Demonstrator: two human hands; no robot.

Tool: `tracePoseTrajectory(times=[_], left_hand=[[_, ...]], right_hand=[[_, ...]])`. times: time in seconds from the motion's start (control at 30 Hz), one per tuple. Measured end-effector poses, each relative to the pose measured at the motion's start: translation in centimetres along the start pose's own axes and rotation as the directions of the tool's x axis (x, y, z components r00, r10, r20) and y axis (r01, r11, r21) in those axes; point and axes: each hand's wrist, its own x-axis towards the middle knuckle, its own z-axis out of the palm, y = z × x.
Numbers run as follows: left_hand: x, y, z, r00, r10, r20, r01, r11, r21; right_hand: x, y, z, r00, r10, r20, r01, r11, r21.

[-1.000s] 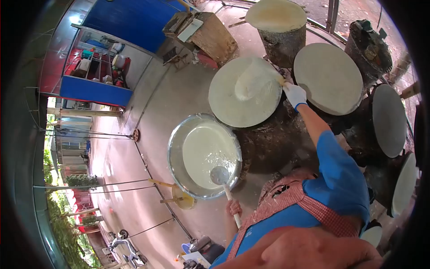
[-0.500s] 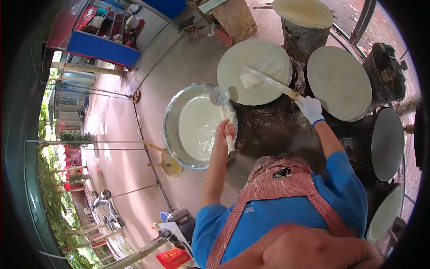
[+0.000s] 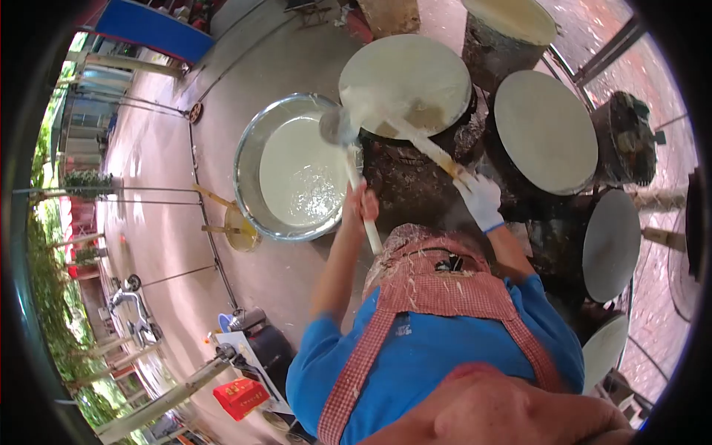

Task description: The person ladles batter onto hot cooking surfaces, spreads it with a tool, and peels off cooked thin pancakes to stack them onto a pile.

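Observation:
My bare left hand (image 3: 360, 205) is closed round the pale handle of a ladle (image 3: 338, 127). The ladle's bowl is over the right rim of a large metal basin (image 3: 248, 178) holding white batter (image 3: 300, 174). My right hand (image 3: 480, 199), in a white glove, grips the end of a flat wooden spreader (image 3: 423, 143). The spreader's blurred far end lies at the near left edge of a round griddle (image 3: 404, 74), beside the ladle. A thin pale layer covers most of that griddle, with a darker patch near its front edge.
More round griddles stand to the right, one pale (image 3: 545, 132) and one grey (image 3: 612, 245). A dark stove (image 3: 627, 141) is at the far right. A yellow container (image 3: 241, 228) sits left of the basin. A red box (image 3: 241, 398) lies on a small table at the lower left.
The spreader has moved off the middle of the griddle to its near left edge, towards the basin. The ladle has risen from the batter to the basin's rim. The view has shifted.

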Motion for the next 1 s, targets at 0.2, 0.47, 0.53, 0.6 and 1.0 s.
tracePoseTrajectory(times=[0.2,0.47,0.53,0.6,1.0], left_hand=[[-5.2,0.6,-3.5,0.821,-0.269,0.503,0.556,0.579,-0.596],[-7.1,5.4,-15.2,0.878,-0.197,0.437,0.447,0.666,-0.597],[-4.7,7.4,-18.9,0.98,-0.198,-0.038,0.175,0.929,-0.327],[-0.5,8.2,-24.6,0.98,-0.174,-0.097,0.139,0.945,-0.297],[0.8,11.6,-24.5,0.833,-0.524,-0.176,0.419,0.806,-0.418]], right_hand=[[0.0,-3.0,1.4,0.971,0.075,0.228,-0.15,0.931,0.334],[9.6,-8.2,2.7,0.763,0.015,0.646,-0.123,0.985,0.122],[11.1,-12.2,4.2,0.709,-0.009,0.705,0.034,0.999,-0.021],[11.2,-17.6,6.5,0.57,0.01,0.821,0.321,0.918,-0.234],[-0.1,-20.1,7.4,0.621,0.124,0.774,0.006,0.987,-0.163]])
